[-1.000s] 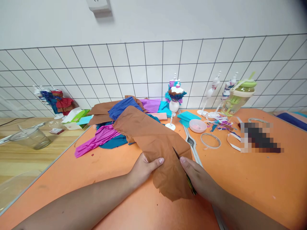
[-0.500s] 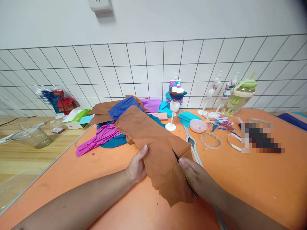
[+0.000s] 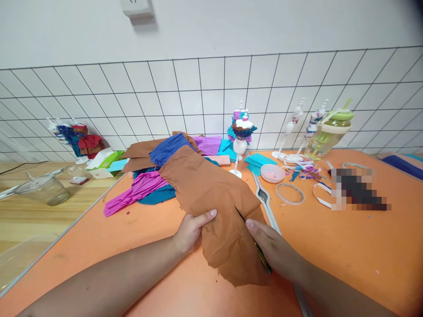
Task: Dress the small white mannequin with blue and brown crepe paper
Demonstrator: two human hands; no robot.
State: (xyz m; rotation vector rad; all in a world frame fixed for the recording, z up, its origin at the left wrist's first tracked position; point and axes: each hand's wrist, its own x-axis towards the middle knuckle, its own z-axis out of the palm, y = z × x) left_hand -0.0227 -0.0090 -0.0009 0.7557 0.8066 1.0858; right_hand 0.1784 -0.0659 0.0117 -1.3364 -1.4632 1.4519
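Note:
A sheet of brown crepe paper (image 3: pixel 214 185), ragged along its lower left edge, slants across the middle of the table. My left hand (image 3: pixel 191 231) is closed on that edge, thumb on top and fingers underneath. My right hand (image 3: pixel 274 246) grips scissors (image 3: pixel 263 257) with a yellow and black handle over the paper's right part. One slim dark blade shows above the sheet; the rest of the scissors is hidden by my hand and the paper. Behind lies a pile with blue crepe paper (image 3: pixel 170 147) and magenta crepe paper (image 3: pixel 142 191).
Small mannequin stands (image 3: pixel 240 145) dressed in paper stand near the tiled wall. To the right are a pink bowl (image 3: pixel 272 173), a tape roll (image 3: pixel 290 193), paper scraps and a green-lidded bottle (image 3: pixel 330 136). A glass pot (image 3: pixel 46 191) sits left. A grey seam (image 3: pixel 272 215) splits the orange tabletop.
My left thumb has slid farther right onto the brown paper, which is now more creased between my hands. The scissors have shifted only slightly.

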